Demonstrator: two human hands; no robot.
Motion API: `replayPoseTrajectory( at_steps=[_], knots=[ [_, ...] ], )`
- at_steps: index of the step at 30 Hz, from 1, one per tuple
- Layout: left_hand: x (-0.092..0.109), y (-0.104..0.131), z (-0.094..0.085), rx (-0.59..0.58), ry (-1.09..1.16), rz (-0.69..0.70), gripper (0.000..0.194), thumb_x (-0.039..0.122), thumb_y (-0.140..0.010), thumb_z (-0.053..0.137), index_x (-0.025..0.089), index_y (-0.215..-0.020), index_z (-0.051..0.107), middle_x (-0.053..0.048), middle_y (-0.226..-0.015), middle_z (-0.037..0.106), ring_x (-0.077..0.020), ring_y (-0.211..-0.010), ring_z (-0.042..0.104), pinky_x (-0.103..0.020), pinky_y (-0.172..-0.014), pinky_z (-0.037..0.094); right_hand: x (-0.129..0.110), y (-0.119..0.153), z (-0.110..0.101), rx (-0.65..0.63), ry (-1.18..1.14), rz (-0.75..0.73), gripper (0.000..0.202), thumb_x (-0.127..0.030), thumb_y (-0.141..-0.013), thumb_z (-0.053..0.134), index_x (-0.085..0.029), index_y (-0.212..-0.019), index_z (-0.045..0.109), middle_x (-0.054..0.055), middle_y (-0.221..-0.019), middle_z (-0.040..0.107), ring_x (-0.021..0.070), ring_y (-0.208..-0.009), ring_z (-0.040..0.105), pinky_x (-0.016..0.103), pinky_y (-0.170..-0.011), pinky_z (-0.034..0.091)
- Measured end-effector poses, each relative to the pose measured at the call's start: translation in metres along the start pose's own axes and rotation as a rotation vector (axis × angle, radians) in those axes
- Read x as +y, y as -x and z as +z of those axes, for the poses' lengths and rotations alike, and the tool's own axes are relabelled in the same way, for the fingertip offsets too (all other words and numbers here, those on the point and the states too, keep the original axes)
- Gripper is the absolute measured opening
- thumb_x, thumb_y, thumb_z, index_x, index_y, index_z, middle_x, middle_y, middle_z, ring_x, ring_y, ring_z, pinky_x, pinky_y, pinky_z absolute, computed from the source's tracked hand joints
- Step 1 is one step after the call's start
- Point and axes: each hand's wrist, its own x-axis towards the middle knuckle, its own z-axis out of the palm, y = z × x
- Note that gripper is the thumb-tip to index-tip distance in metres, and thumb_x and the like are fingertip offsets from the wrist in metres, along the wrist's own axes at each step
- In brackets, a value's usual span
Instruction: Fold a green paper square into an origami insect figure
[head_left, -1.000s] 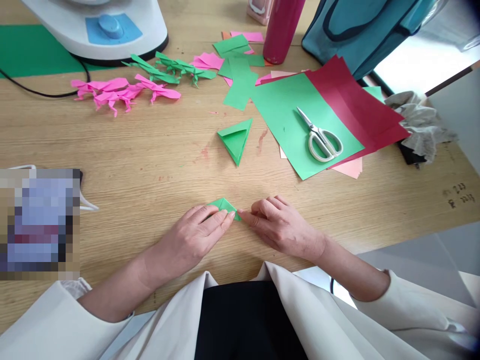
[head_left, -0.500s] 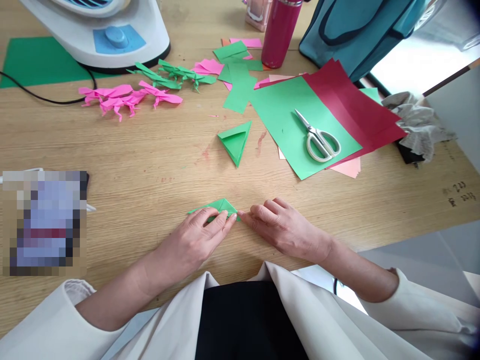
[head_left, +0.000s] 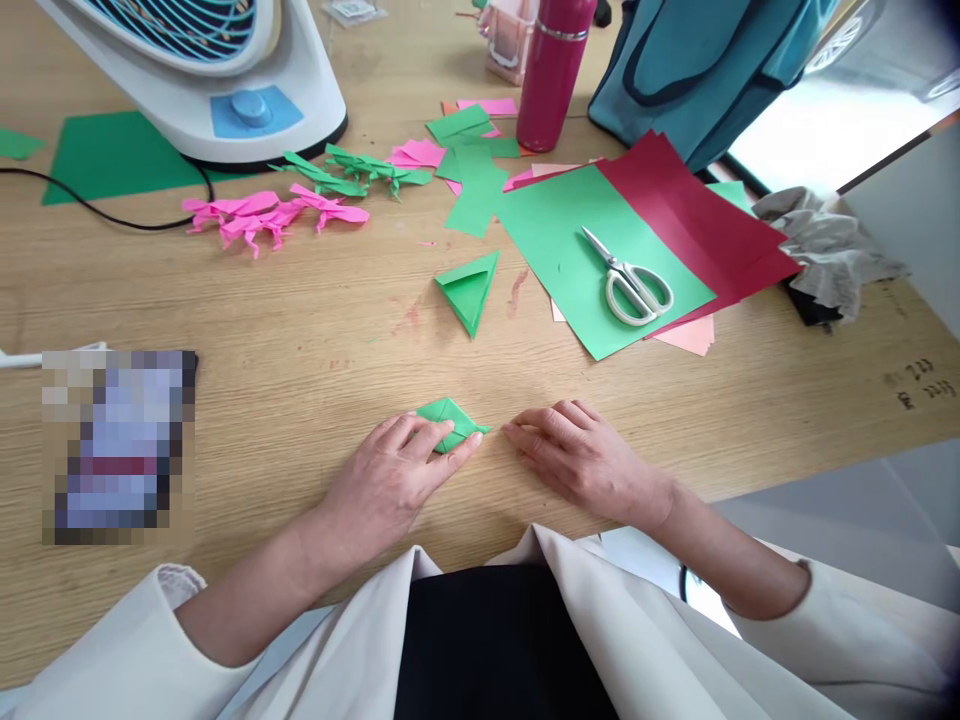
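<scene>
A small piece of folded green paper [head_left: 448, 411] lies on the table in front of me, creased, with a narrow point toward the right. My left hand [head_left: 394, 465] holds it down, thumb and fingers pressed on it and covering its left and lower parts. Just right of that point rests my right hand [head_left: 581, 455], its fingers curled together and no paper visible in them; a small gap separates it from the fold. Farther up the table sits a second folded green paper triangle [head_left: 471, 300], touched by neither hand.
White-handled scissors [head_left: 634, 290] lie on green and red paper sheets [head_left: 690, 215] at right. Pink and green origami figures [head_left: 255, 215] stand near a white fan [head_left: 292, 120]. Behind are a magenta bottle [head_left: 551, 90] and teal bag [head_left: 675, 80]. A blurred-out phone [head_left: 124, 445] lies left.
My right hand has moved slightly right, off the folded paper's tip. More of the paper shows beside my left hand, its right point now clearly visible. The camera view has shifted slightly.
</scene>
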Motion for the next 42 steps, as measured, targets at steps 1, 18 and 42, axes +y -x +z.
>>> replayPoseTrajectory(
  at_steps=[1,18,42],
  knots=[
    [0.001,0.0,0.001,0.015,0.007,-0.01,0.055,-0.001,-0.09,0.046,0.023,-0.138,0.059,-0.01,-0.114,0.065,-0.025,-0.098,0.056,-0.043,-0.09,0.054,0.0,-0.001,0.0,0.005,-0.016,0.016,0.028,-0.018,-0.102,0.049,-0.01,-0.125,0.061,0.015,-0.116,0.065,0.023,-0.088,0.053,0.039,-0.079,0.045],
    [-0.012,-0.023,0.0,0.085,0.404,-0.173,0.009,0.016,-0.098,0.054,0.016,-0.095,0.062,-0.005,-0.092,0.061,-0.018,-0.087,0.058,-0.031,-0.077,0.05,0.004,-0.055,0.007,-0.001,-0.28,0.001,0.015,-0.027,-0.099,0.055,-0.016,-0.106,0.062,0.011,-0.103,0.064,0.0213,-0.091,0.057,0.036,-0.081,0.046],
    [-0.012,-0.026,0.007,0.168,0.586,-0.28,0.011,0.009,-0.096,0.054,0.016,-0.091,0.061,-0.003,-0.094,0.055,-0.0153,-0.09,0.057,-0.03,-0.082,0.05,-0.012,-0.061,0.012,0.007,-0.3,0.231,0.02,-0.021,-0.099,0.047,-0.018,-0.082,0.057,0.005,-0.083,0.056,0.0186,-0.076,0.049,0.033,-0.072,0.034]
  ],
)
